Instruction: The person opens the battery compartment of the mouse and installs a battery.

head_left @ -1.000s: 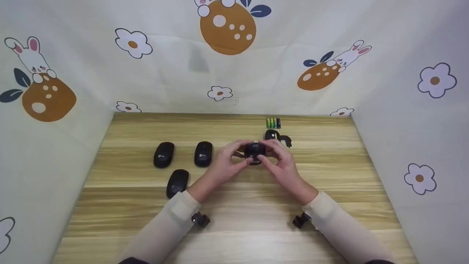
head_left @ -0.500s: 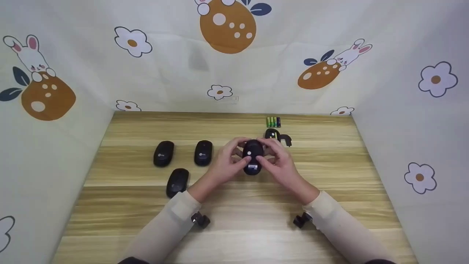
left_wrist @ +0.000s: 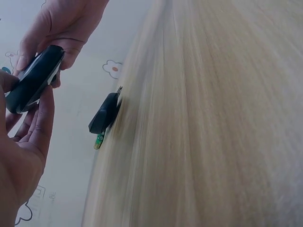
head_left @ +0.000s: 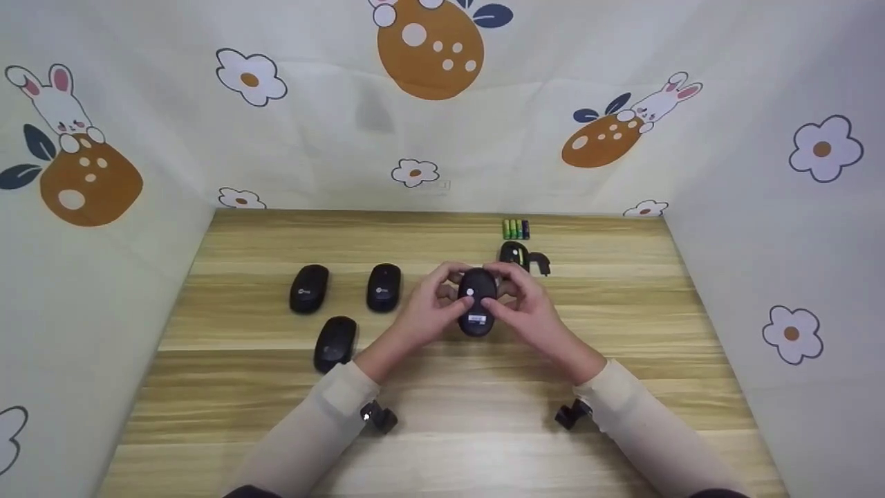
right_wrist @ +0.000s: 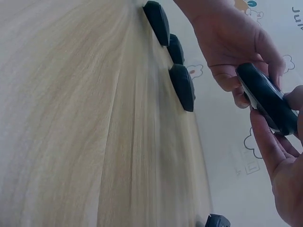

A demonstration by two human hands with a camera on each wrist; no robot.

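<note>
Both hands hold a black computer mouse (head_left: 477, 321) above the table, its underside with a white label and a pale round spot turned toward the head camera. My left hand (head_left: 429, 304) grips its left edge, thumb on the underside and fingers behind. On the opposite edge my right hand (head_left: 531, 308) does the same, its thumb close to the left one. The wrist views show the mouse (left_wrist: 35, 80) side-on, raised off the wood between the fingertips. Just beyond the hands lies another mouse (head_left: 512, 253), opened, with a yellow-green battery inside and its curved black cover (head_left: 539, 263) beside it.
Three more black mice stand at the left: one mouse (head_left: 309, 289) farthest left, another mouse (head_left: 384, 288) nearer the hands, and a third mouse (head_left: 335, 344) by the left sleeve. Several batteries (head_left: 516, 229) lie in a row near the back edge of the wooden table (head_left: 442, 443).
The held mouse has tilted so its underside now faces up toward the head camera, where earlier it was seen nearly end-on. Both hands keep their grip in about the same place.
</note>
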